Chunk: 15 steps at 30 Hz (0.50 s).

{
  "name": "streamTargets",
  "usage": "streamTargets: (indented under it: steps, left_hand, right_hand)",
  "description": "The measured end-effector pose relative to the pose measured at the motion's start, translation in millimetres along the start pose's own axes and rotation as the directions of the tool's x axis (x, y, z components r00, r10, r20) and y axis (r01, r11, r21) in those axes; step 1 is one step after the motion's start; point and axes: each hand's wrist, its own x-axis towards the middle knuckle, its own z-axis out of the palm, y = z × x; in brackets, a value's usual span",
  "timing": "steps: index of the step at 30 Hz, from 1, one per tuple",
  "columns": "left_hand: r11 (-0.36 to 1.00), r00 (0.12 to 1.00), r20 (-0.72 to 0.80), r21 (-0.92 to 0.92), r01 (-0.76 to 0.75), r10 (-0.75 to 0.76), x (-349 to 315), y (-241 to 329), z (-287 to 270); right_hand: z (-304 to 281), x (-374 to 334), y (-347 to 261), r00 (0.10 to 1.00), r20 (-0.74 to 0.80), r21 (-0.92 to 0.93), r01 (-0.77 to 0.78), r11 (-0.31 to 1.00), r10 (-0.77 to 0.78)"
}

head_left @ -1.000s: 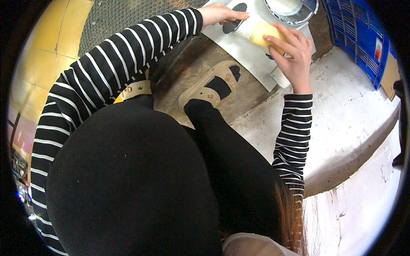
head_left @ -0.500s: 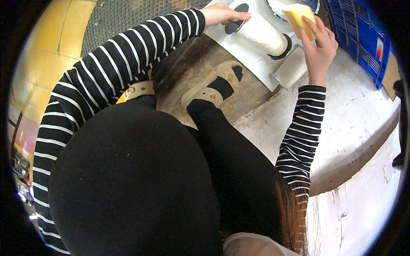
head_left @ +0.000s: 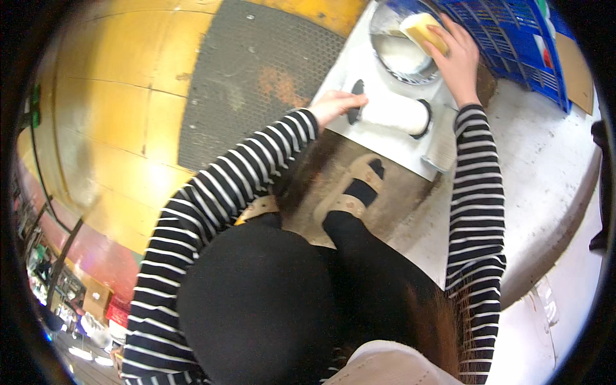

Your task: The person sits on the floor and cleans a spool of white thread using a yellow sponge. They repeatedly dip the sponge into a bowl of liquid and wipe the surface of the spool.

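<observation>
My left hand (head_left: 339, 106) is closed at the near-left end of a spool of white thread (head_left: 393, 114), its thumb and fingers on the black end disc. The spool lies on its side on a white board (head_left: 343, 74). Behind it stands a round, shiny bowl (head_left: 385, 25) with milky white stuff inside. Over the bowl's right part, my right hand (head_left: 459, 61) grips a pale yellow sponge (head_left: 422, 32). Whether the sponge touches the contents cannot be told. A second spool of off-white thread (head_left: 440, 147) sits by the board's right edge, partly behind my right sleeve.
A blue plastic crate (head_left: 513, 42) rises beyond my right hand, with brown cardboard (head_left: 575, 74) beside it. To the left a grey textured mat (head_left: 250, 83) lies on yellow floor tiles (head_left: 122, 128). My sandalled feet (head_left: 359, 186) are just below the board.
The view has shifted, bringing more of the bowl and mat into sight. My right hand has carried the sponge from above the spool to over the bowl. My left hand stays on the spool's end.
</observation>
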Motion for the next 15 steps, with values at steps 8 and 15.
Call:
streamTargets:
  steps: [8, 15]
  left_hand:
    - [0.997, 0.997, 0.075, -0.077, -0.016, 0.022, -3, 2, 3]
    - [0.995, 0.999, 0.027, -0.097, -0.016, 0.019, -7, 6, 7]
  right_hand:
    - [-39, -49, -69, 0.865, 0.476, 0.331, -0.011, 0.943, -0.158]
    - [-37, -50, -92, 0.899, 0.403, 0.271, 0.063, 0.961, -0.173]
